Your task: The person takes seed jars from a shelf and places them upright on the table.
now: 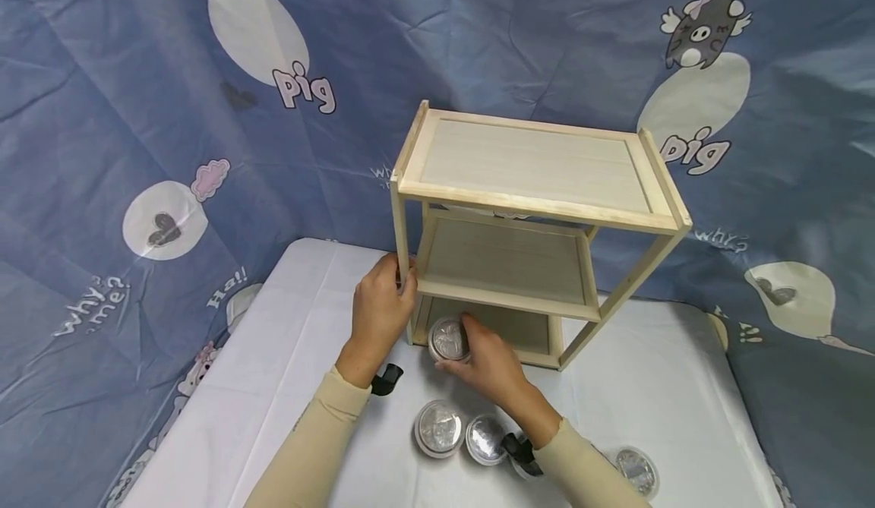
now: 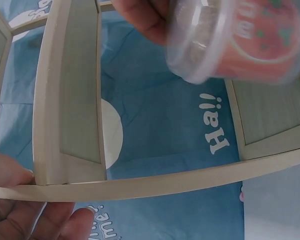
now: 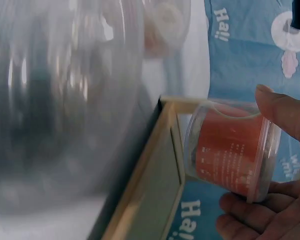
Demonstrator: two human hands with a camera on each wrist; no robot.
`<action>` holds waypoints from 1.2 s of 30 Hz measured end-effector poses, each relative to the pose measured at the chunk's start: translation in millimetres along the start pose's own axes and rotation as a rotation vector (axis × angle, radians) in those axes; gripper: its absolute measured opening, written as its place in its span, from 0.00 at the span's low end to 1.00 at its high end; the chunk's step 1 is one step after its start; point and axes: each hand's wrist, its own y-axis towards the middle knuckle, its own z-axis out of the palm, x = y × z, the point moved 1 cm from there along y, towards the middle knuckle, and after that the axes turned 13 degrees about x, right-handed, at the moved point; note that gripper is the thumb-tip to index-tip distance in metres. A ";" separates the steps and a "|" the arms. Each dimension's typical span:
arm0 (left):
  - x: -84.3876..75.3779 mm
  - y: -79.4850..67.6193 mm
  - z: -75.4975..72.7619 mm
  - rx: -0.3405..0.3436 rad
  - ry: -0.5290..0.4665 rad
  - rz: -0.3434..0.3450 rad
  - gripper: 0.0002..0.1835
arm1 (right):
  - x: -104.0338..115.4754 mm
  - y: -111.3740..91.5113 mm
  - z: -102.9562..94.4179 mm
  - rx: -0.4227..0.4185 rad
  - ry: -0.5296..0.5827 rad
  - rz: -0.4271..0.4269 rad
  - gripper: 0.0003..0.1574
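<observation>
A small three-tier wooden shelf stands on the white-covered table. My left hand grips its front left post near the middle tier; in the left wrist view, thumb and fingers lie on either side of the wood. My right hand holds a clear plastic jar with a lid and a red label, thumb on one side and fingers on the other. That jar is at the left front of the bottom tier; whether it touches the board cannot be told.
Several similar lidded jars stand before the shelf: one jar, another beside it, one partly behind my right wrist, and a jar farther right. Blue patterned cloth hangs behind and at both sides.
</observation>
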 end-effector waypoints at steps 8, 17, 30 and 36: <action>2.4 0.1 -0.5 0.006 -0.020 -0.002 0.06 | 18.0 -1.9 17.9 0.022 0.022 -0.032 0.54; 1.9 0.7 -2.2 0.016 -0.032 -0.029 0.05 | 39.8 -4.2 36.2 0.090 0.039 -0.037 0.56; 1.8 1.1 0.0 0.034 -0.042 -0.039 0.05 | 55.6 -8.8 70.4 0.149 -0.024 -0.089 0.55; 2.5 0.5 -0.2 0.027 -0.042 -0.033 0.05 | 55.6 -11.7 82.6 0.199 -0.037 -0.117 0.49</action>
